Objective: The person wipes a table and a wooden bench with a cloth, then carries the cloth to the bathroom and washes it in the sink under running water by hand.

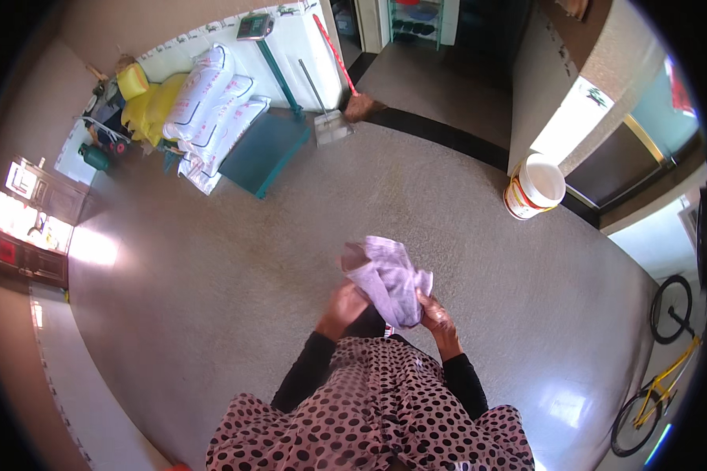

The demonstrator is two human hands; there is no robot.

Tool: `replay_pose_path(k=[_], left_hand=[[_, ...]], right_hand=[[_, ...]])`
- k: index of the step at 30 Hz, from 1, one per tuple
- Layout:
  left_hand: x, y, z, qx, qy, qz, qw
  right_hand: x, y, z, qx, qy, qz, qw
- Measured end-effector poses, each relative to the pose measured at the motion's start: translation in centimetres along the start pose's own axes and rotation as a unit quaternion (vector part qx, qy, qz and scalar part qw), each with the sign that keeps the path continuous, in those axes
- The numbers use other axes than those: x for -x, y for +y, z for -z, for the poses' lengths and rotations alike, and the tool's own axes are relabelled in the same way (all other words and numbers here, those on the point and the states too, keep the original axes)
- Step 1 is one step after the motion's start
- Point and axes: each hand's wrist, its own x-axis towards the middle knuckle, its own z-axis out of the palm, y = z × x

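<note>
A crumpled lilac cloth (389,285) is held up in front of my body, over the floor. My right hand (436,315) grips its lower right edge, with the thumb lying on the fabric. At the cloth's lower left is my left hand (347,306), blurred; its fingers are partly hidden, and whether they close on the fabric is not clear. A brownish part shows at the cloth's upper left, too blurred to name. Below the hands are black sleeves and a pink garment with black dots (383,388).
Ahead to the left, a green platform scale (265,153) stands beside stacked white sacks (203,100). A dustpan (331,128) and a broom (362,106) are near the doorway. A white bucket (524,197) stands ahead right; a yellow bicycle (660,382) is far right.
</note>
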Motion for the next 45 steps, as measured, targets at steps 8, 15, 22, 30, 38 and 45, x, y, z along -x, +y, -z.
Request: replay_pose_path(k=[8, 15, 22, 30, 38, 45], left_hand=[[-15.8, 5.8, 3.2, -0.362, 0.176, 0.168, 0.9], [-39.6, 12.9, 2.0, -0.319, 0.148, 0.102, 0.931], [-56.8, 18.7, 1.5, -0.33, 0.111, 0.082, 0.934], [-73.6, 17.9, 1.5, -0.337, 0.092, 0.077, 0.934], [-95.8, 21.5, -0.5, -0.524, 0.233, -0.116, 0.811], [-112.9, 22.4, -1.9, -0.574, 0.209, -0.018, 0.792]], right_hand=[[-11.3, -11.5, 7.1, 0.504, 0.182, 0.386, 0.751], [-9.6, -13.5, 24.9, 0.508, 0.607, -0.05, 0.61], [-16.2, -19.4, 22.5, 0.307, 0.639, -0.075, 0.702], [-36.9, -32.8, 33.7, 0.147, 0.594, 0.055, 0.789], [-54.9, -57.2, 37.9, 0.118, 0.439, 0.243, 0.857], [-66.3, -76.8, 36.4, 0.078, 0.418, 0.276, 0.862]])
